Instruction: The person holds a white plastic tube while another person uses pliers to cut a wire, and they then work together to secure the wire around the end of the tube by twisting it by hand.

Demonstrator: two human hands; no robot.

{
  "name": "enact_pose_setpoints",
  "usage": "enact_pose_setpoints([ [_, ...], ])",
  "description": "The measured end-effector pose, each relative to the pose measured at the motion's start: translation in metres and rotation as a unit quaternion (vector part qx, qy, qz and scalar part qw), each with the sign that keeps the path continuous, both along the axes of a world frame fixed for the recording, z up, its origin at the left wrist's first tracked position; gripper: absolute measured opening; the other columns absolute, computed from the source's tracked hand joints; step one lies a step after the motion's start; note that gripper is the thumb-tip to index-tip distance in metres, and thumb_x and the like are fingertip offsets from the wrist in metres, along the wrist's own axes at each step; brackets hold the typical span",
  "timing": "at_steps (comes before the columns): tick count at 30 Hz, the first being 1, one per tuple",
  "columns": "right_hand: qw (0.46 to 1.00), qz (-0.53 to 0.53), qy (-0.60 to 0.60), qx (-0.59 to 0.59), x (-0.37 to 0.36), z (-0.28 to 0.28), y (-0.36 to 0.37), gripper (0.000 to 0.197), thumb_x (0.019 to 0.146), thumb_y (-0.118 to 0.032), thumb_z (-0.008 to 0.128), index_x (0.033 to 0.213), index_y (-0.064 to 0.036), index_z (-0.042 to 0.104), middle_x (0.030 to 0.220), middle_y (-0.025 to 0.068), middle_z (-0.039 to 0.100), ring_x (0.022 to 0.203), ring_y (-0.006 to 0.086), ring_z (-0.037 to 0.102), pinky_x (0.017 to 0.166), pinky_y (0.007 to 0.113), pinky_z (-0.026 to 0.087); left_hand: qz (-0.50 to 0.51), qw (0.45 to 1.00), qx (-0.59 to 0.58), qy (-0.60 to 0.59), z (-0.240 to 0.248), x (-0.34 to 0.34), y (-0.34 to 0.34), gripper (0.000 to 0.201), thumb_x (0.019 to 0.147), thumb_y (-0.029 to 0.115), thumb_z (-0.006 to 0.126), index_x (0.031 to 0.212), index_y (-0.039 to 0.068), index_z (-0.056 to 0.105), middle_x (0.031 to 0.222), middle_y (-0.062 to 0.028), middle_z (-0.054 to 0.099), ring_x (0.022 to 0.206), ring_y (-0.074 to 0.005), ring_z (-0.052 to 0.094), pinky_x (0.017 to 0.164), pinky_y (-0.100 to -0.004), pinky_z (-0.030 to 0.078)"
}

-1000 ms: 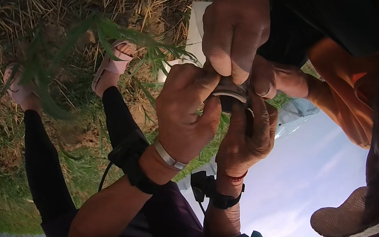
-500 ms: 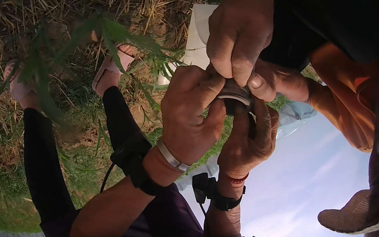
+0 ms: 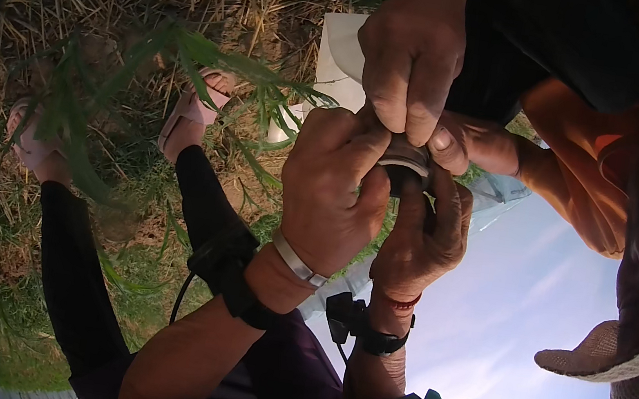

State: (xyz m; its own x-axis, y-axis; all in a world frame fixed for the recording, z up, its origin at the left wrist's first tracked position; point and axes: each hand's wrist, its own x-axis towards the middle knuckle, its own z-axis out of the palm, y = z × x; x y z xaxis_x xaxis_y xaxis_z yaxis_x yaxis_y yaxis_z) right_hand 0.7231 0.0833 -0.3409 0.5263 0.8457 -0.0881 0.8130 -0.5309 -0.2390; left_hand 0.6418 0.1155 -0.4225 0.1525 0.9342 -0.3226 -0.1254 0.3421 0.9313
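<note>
A small dark round piece with a brownish curved rim [image 3: 405, 159] is held among several hands, and much of it is covered by fingers. My left hand [image 3: 333, 193], wearing a silver bracelet, is closed with thumb and fingers against its left side. From below and right, my right hand [image 3: 422, 244] grips the same piece with bent fingers. Another person's hand [image 3: 413, 56] reaches down from above and presses its fingertips onto the top. A further hand [image 3: 476, 144], at the end of an orange sleeve, puts its thumb on the right side.
Leafy green stalks [image 3: 105, 85] rise at the left over dry straw and grass [image 3: 159, 2]. Feet in pink sandals [image 3: 192, 110] stand there. Behind the hands is a white panel [image 3: 336, 62]. Clear plastic sheeting [image 3: 498, 195] lies behind, and a knit-gloved hand [image 3: 585, 355] shows at right.
My left hand and the piece have shifted slightly right in the picture, with the other person's upper hand. All hands keep their hold. The gloved hand at right has moved slightly up.
</note>
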Motion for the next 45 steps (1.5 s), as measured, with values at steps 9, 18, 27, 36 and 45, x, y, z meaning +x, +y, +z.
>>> enact_pose_setpoints([
  [9, 0.995, 0.065, -0.050, -0.057, -0.003, 0.004, 0.016, 0.038, 0.083, 0.006, 0.074, 0.119, -0.0062, 0.073, 0.102, 0.0091, 0.066, 0.089, 0.0210, 0.066, 0.076, 0.033, 0.054, 0.057, 0.995, -0.071, -0.039, 0.001, 0.003, -0.011, 0.033, 0.071, -0.009, 0.063, 0.104, -0.006, 0.068, 0.087, -0.0146, 0.058, 0.082, -0.0328, 0.059, 0.070, -0.0421, 0.048],
  [18, 0.992, 0.056, -0.071, -0.089, 0.006, 0.007, 0.020, 0.034, 0.083, 0.004, 0.073, 0.115, -0.0058, 0.073, 0.101, 0.0096, 0.067, 0.086, 0.0216, 0.068, 0.075, 0.033, 0.055, 0.060, 0.987, -0.129, -0.069, 0.008, 0.015, -0.009, 0.031, 0.073, -0.007, 0.063, 0.104, -0.006, 0.068, 0.088, -0.0147, 0.059, 0.078, -0.0328, 0.061, 0.068, -0.0413, 0.050],
  [27, 0.991, 0.054, -0.071, -0.095, 0.011, 0.021, 0.018, 0.033, 0.083, 0.003, 0.074, 0.115, -0.0040, 0.073, 0.101, 0.0117, 0.067, 0.084, 0.0219, 0.070, 0.072, 0.033, 0.056, 0.035, 0.992, -0.101, -0.062, 0.009, 0.021, -0.013, 0.029, 0.073, -0.005, 0.063, 0.101, -0.005, 0.068, 0.088, -0.0158, 0.060, 0.076, -0.0340, 0.062, 0.066, -0.0412, 0.050],
  [36, 0.990, 0.051, -0.077, -0.104, 0.009, 0.028, 0.014, 0.033, 0.085, 0.002, 0.072, 0.117, -0.0038, 0.072, 0.100, 0.0130, 0.067, 0.083, 0.0243, 0.070, 0.071, 0.034, 0.056, 0.029, 0.987, -0.134, -0.086, 0.020, 0.014, -0.013, 0.034, 0.073, -0.010, 0.064, 0.106, -0.006, 0.071, 0.097, -0.0153, 0.068, 0.087, -0.0264, 0.070, 0.078, -0.0338, 0.053],
  [45, 0.986, 0.075, -0.082, -0.122, -0.002, 0.027, 0.025, 0.031, 0.085, 0.003, 0.070, 0.115, -0.0048, 0.072, 0.099, 0.0128, 0.066, 0.085, 0.0278, 0.070, 0.072, 0.036, 0.056, 0.050, 0.986, -0.136, -0.083, 0.019, 0.010, -0.011, 0.042, 0.076, -0.007, 0.063, 0.119, -0.007, 0.067, 0.091, -0.0169, 0.062, 0.079, -0.0307, 0.065, 0.069, -0.0382, 0.052],
])
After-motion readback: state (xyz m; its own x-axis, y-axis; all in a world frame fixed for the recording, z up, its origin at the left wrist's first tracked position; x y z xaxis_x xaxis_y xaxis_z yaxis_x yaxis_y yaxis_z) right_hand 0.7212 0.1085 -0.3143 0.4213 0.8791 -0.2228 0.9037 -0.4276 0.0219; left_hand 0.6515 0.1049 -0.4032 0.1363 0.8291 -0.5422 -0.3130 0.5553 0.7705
